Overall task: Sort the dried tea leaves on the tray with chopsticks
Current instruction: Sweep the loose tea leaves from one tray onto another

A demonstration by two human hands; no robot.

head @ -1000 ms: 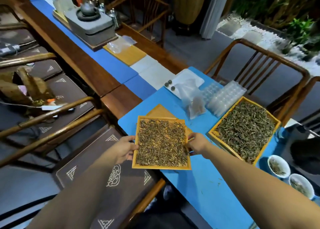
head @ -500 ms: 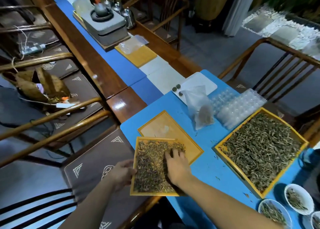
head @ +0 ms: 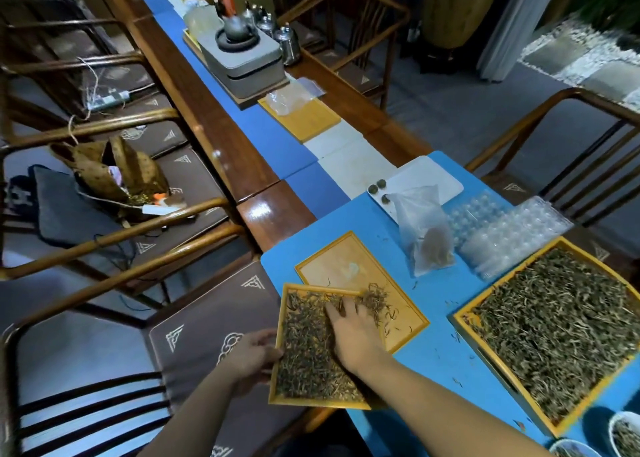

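Observation:
A small yellow tray (head: 277, 382) of dark dried tea leaves (head: 306, 352) hangs over the table's near left edge. My left hand (head: 252, 356) grips its left rim. My right hand (head: 356, 332) lies flat on the leaves, fingers spread, pushing them over the tray's far corner. A small heap of leaves (head: 375, 301) lies on a second, nearly bare yellow tray (head: 332, 262) just beyond. No chopsticks are visible.
A large yellow tray (head: 464, 321) full of greenish tea sits at the right. Behind it are clear plastic blister moulds (head: 509, 235), a plastic bag (head: 426, 235) and a white plate (head: 433, 176). White bowls (head: 623, 432) stand at the bottom right. Wooden chairs (head: 138, 235) line the left.
The small tray was drawn toward me and off the table edge. My right hand went from its right rim onto the leaves and has swept some onto the bare tray.

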